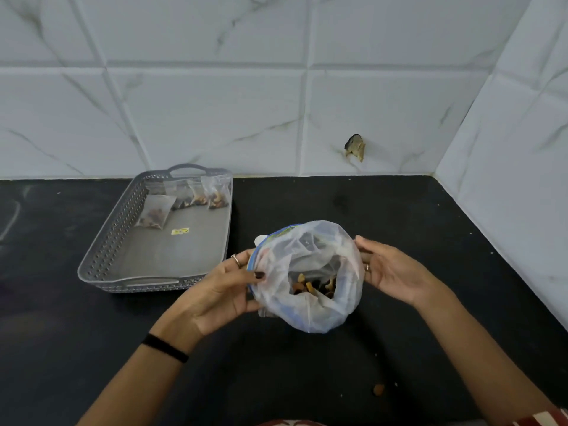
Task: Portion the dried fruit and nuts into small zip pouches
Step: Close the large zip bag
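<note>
- My left hand (226,287) pinches the rim of the big plastic bag (307,278), thumb curled over its edge.
- My right hand (388,270) lies against the bag's other side, fingers straight.
- The bag stands open on the black counter (399,216), dried fruit and nuts (313,285) at its bottom.
- 4 filled pouches (184,201) lie at the far end of the grey tray (101,256), left of the bag.
- 1 stray nut (378,389) sits near my right forearm.

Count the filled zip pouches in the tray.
4. One lies flat toward the left wall; three lean along the far wall of the tray: left, middle, right. They overlap, so another may be hidden behind.
</note>
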`<control>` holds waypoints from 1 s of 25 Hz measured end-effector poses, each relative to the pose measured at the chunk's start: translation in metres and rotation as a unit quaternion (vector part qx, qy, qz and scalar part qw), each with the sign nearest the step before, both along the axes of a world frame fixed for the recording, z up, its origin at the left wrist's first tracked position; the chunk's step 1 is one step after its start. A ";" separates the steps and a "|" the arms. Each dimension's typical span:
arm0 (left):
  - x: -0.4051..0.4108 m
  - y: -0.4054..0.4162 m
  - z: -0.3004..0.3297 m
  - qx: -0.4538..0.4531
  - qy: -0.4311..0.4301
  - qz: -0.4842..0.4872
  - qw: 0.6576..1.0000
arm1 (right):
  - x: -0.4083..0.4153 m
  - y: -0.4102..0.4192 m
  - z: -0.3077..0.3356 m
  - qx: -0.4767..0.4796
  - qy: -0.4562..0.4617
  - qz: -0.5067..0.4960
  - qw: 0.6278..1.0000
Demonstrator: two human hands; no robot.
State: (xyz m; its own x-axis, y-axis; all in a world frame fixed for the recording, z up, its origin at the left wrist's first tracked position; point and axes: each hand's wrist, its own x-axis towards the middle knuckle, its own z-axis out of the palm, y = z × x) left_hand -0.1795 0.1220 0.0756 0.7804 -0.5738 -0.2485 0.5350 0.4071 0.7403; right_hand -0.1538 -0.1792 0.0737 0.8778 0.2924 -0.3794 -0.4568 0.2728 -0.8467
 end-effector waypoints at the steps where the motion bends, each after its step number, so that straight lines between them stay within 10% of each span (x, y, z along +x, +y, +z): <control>1: 0.001 0.001 0.002 -0.020 -0.007 0.006 1.000 | -0.001 -0.006 0.002 0.014 -0.009 0.017 1.000; 9: -0.006 -0.008 0.028 0.167 -0.056 0.087 0.981 | -0.006 -0.022 0.016 -0.236 -0.038 0.124 0.963; 19: -0.003 -0.014 0.032 0.466 -0.163 0.173 0.853 | -0.018 0.003 0.042 -0.433 -0.103 -0.085 0.891; 25: 0.009 -0.019 0.053 0.694 -0.355 0.108 0.617 | -0.034 0.026 0.067 -0.752 -0.254 -0.113 0.598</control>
